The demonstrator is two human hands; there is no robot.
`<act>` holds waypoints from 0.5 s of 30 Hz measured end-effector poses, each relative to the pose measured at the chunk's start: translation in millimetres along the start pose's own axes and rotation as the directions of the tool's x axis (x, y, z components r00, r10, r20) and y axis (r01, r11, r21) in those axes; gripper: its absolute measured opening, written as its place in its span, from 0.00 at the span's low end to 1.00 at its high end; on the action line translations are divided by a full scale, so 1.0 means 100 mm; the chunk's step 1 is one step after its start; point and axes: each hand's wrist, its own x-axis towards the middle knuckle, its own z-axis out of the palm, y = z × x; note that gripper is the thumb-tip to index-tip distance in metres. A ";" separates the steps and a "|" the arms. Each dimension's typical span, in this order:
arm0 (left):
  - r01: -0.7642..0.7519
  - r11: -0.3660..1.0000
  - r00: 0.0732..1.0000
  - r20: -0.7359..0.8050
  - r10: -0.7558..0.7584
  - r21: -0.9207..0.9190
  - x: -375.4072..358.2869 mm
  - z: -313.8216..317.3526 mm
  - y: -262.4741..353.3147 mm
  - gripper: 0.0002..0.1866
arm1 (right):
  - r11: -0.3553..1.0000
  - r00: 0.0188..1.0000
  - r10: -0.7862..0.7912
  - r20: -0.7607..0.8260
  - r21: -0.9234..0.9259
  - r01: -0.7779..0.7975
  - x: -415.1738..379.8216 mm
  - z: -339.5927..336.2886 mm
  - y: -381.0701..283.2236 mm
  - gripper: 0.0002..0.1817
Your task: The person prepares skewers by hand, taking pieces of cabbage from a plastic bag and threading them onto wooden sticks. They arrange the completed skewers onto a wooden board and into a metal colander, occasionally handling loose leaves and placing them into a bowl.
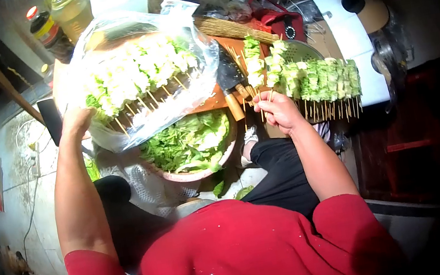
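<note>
My left hand (78,122) is closed on the left edge of a clear plastic bag (209,76); its fingertips are partly hidden. Inside the bag lies a row of lettuce skewers (135,73), their bare stick ends pointing toward me. My right hand (279,111) pinches the sticks of lettuce skewers (254,63), whose leafy parts point away from me. Just right of that hand, several more lettuce skewers (326,80) lie side by side over a perforated metal colander (301,51). Below the bag is a basin (180,177) of loose lettuce leaves (192,142).
A cleaver (229,73) with a wooden handle lies between the bag and my right hand. Behind it is a bundle of bare sticks (234,28). A dark sauce bottle (50,33) and jars line the back. A white foam box (351,36) stands at the right.
</note>
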 end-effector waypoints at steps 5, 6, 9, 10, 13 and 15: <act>-0.085 0.996 0.996 -0.037 0.084 -0.021 0.19 0.11 -0.24 0.17 | 0.996 0.864 0.084 0.497 -0.055 -0.066 -0.13 0.49 -0.38 0.09; -0.080 0.997 0.996 -0.046 0.079 -0.025 0.16 0.09 -0.19 0.17 | 0.994 0.811 0.108 0.575 -0.086 -0.072 -0.08 0.60 -0.44 0.10; 0.032 0.999 0.999 -0.024 -0.031 0.036 0.09 0.02 -0.07 0.18 | 0.977 0.661 0.152 0.734 -0.011 -0.212 0.13 0.99 -0.51 0.12; 0.013 0.999 1.000 -0.022 -0.012 0.049 0.11 0.04 -0.12 0.18 | 0.973 0.626 0.159 0.763 -0.014 -0.230 0.30 1.07 -0.45 0.13; 0.014 0.999 1.000 -0.013 -0.014 0.041 0.22 0.09 -0.24 0.20 | 0.941 0.537 0.106 0.837 0.089 -0.326 0.68 1.33 -0.34 0.11; 0.030 0.995 1.000 -0.007 -0.030 0.099 0.19 0.11 -0.22 0.21 | 0.898 0.568 0.089 0.818 0.182 -0.402 0.79 1.50 -0.37 0.08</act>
